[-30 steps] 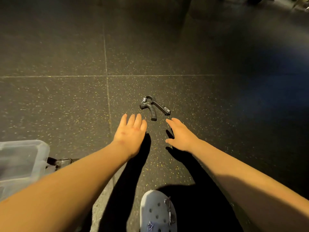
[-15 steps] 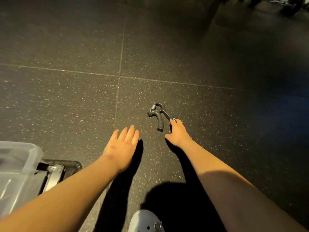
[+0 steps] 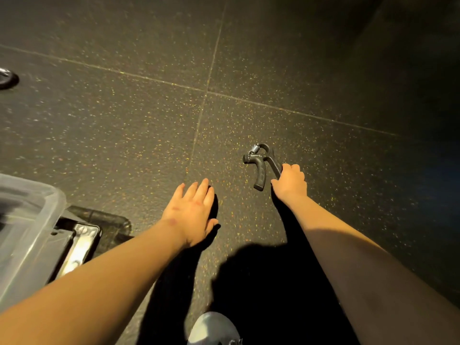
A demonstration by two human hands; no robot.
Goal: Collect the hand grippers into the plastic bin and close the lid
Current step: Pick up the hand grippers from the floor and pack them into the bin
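A black hand gripper with a metal spring at its top lies on the dark speckled floor, right of centre. My right hand has its fingers curled round the gripper's right handle; the left handle sticks out free. My left hand hovers flat, fingers straight, to the left of the gripper and holds nothing. The clear plastic bin stands at the left edge, partly cut off by the frame; its inside is blurred.
A black object with a shiny metal part lies on the floor right beside the bin. A round metal item sits at the far left edge. My pale shoe shows at the bottom. Floor seams cross the middle.
My right hand reached forward from just short of the gripper and closed round its right handle. My left hand stayed flat and drew back slightly. The view shifted right.
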